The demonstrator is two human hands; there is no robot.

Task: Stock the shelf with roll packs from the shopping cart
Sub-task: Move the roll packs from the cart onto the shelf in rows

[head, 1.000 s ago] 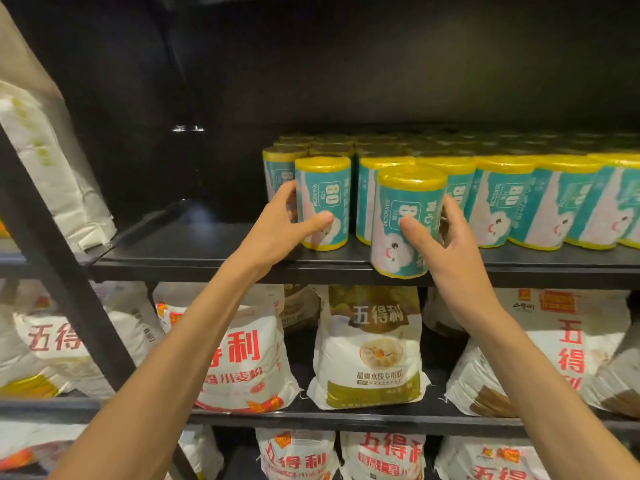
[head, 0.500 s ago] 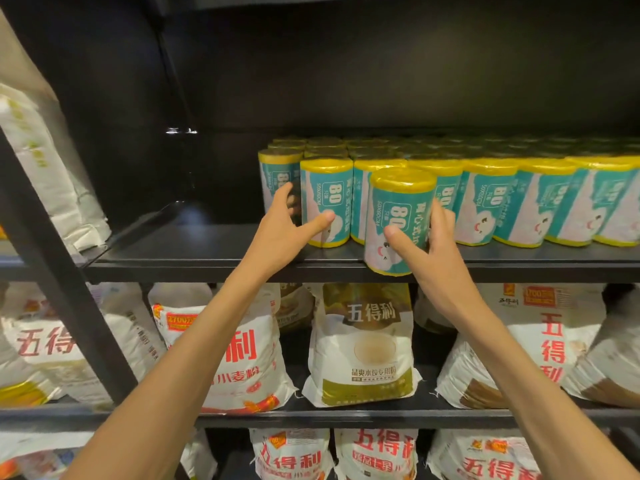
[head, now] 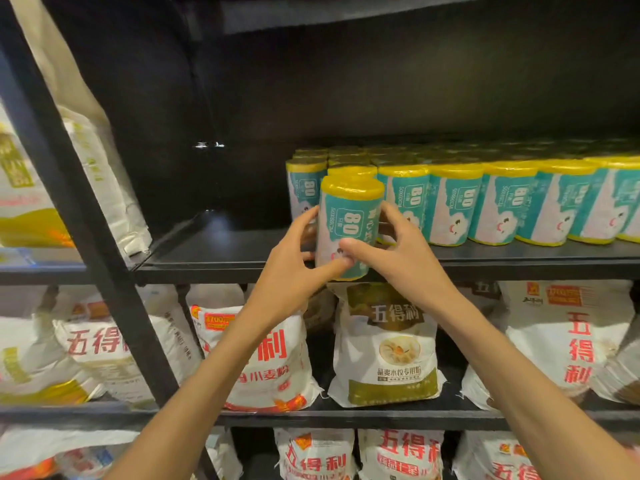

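Right at the front lip of the black shelf (head: 221, 252), both hands are wrapped around one roll pack (head: 349, 216), teal and white with a yellow cap and a big "80" on the label. The left hand (head: 294, 265) grasps it from the left side, thumb across the lower front; the right hand (head: 405, 258) grasps it from the right, thumb meeting the other low on the label. The pack stands upright, its base at the shelf edge, just in front of the row of packs (head: 485, 202) lined up along the right. Those stand several rows deep into the dark back. To the left, the board lies bare. Below, the lower shelves carry white flour bags (head: 388, 344) with red lettering.
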